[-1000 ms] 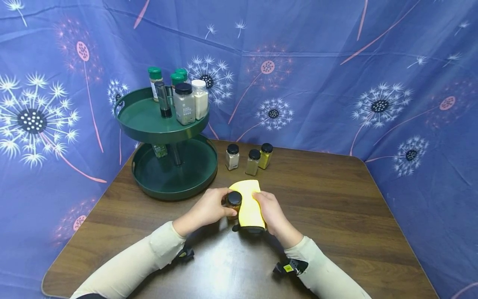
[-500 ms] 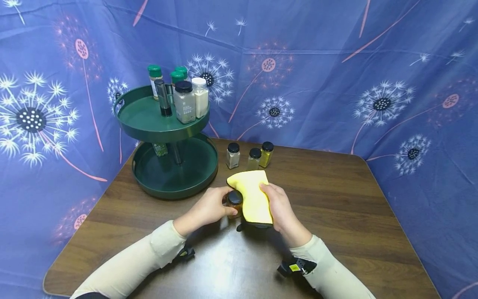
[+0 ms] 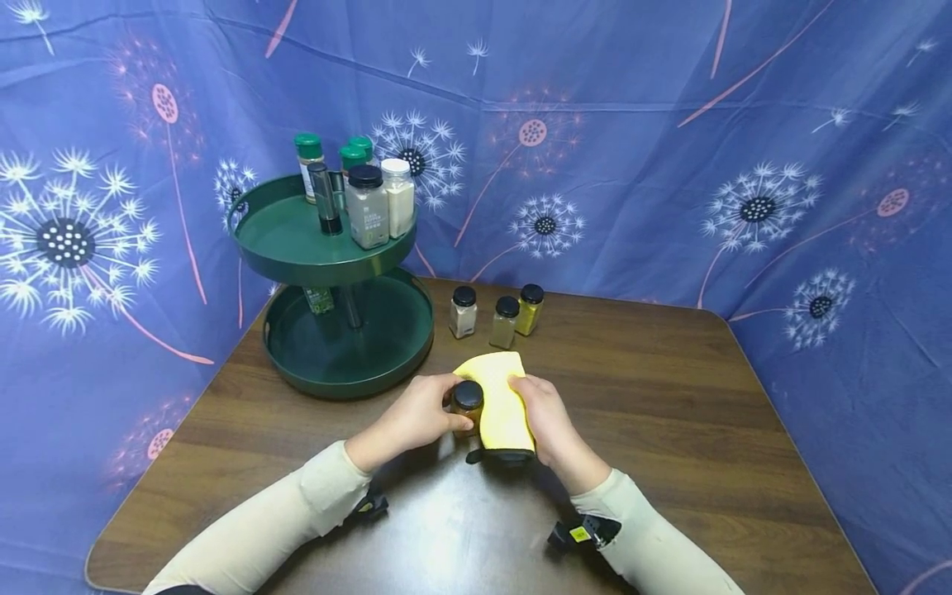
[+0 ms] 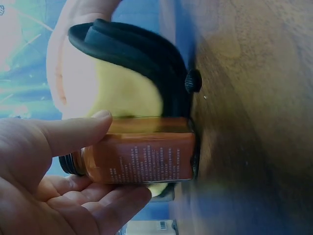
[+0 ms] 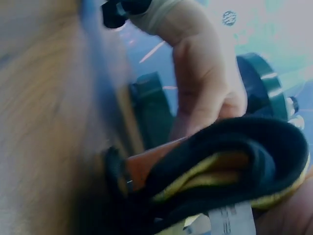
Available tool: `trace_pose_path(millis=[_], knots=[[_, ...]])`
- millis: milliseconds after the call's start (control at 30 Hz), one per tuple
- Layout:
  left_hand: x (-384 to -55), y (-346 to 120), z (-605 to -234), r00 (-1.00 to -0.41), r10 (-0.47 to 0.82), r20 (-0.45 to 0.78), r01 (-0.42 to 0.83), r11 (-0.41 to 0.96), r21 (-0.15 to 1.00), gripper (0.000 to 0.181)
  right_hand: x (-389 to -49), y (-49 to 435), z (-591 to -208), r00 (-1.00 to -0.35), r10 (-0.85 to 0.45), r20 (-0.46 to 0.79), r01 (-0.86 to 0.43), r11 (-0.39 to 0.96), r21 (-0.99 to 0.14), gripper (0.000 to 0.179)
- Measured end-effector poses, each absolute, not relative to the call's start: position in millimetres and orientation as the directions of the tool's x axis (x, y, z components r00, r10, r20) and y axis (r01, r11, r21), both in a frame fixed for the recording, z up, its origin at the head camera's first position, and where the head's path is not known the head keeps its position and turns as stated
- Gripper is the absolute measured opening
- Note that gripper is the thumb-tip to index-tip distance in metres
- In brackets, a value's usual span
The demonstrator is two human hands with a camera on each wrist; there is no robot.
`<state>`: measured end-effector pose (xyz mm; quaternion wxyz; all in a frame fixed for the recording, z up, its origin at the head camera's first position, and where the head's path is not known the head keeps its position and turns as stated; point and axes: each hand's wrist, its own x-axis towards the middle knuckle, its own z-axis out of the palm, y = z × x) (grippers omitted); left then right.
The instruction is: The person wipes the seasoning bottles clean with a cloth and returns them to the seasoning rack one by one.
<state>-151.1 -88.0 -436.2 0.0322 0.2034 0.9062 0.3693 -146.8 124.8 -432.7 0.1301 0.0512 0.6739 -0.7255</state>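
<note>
My left hand (image 3: 416, 413) grips a spice jar (image 4: 142, 161) with a black lid and orange-brown powder, thumb on one side and fingers on the other. The left wrist view shows small white print on the jar's side. A folded yellow cloth (image 3: 502, 405) with a black edge is held in my right hand (image 3: 549, 421), thumb on top. The cloth lies along the jar's right side, and its upper end reaches behind the lid. In the right wrist view, the folded layers and a white tag (image 5: 233, 220) face the camera, covering most of the jar.
A green two-tier tray stand (image 3: 327, 384) stands at the back left. Its upper tier carries several spice bottles, including a black pepper jar (image 3: 368, 211). Behind the cloth stand three small black-lidded jars, one with yellow contents (image 3: 530, 312). A blue patterned curtain (image 3: 632, 165) borders the wooden table (image 3: 669, 413).
The right hand swung the cloth right and away from me, then brought it partway back along the jar. My left hand and the jar stay nearly in place.
</note>
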Motion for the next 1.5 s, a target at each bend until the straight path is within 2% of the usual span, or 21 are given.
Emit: trace_pose_path(millis=[300, 600, 700, 833, 967, 1133, 1500], knots=[[-153.4, -87.8, -435.0, -0.907, 0.409, 0.099, 0.361, 0.637, 0.681, 0.040, -148.2, 139.9, -411.6, -0.957, -0.157, -0.244, 0.265, -0.127, -0.956, 0.030], [-155.4, -89.3, -430.6, -0.891, 0.450, 0.058, 0.352, 0.607, 0.712, 0.056, -155.5, 145.0, -412.4, -0.963, -0.127, -0.240, 0.260, -0.180, -0.949, 0.028], [-153.6, -87.8, -431.4, -0.907, 0.416, 0.064, 0.343, 0.643, 0.685, 0.060, -157.0, 145.9, -412.7, -0.965, -0.107, -0.238, 0.255, -0.190, -0.948, 0.027], [-148.0, -83.7, -434.2, -0.949, 0.308, 0.070, 0.278, 0.710, 0.647, 0.067, -158.3, 147.2, -412.4, -0.966, -0.105, -0.238, 0.255, -0.197, -0.947, 0.028], [-145.0, -81.1, -439.4, -0.967, 0.245, 0.070, 0.232, 0.731, 0.642, 0.064, -157.8, 147.4, -412.1, -0.965, -0.126, -0.230, 0.252, -0.201, -0.947, 0.030], [-144.6, -81.1, -441.4, -0.967, 0.241, 0.081, 0.232, 0.710, 0.665, 0.057, -156.5, 147.7, -412.0, -0.964, -0.136, -0.229, 0.252, -0.192, -0.948, 0.033], [-145.7, -84.1, -433.9, -0.937, 0.336, 0.097, 0.310, 0.668, 0.677, 0.050, -154.7, 147.4, -411.4, -0.964, -0.132, -0.232, 0.254, -0.186, -0.949, 0.032]])
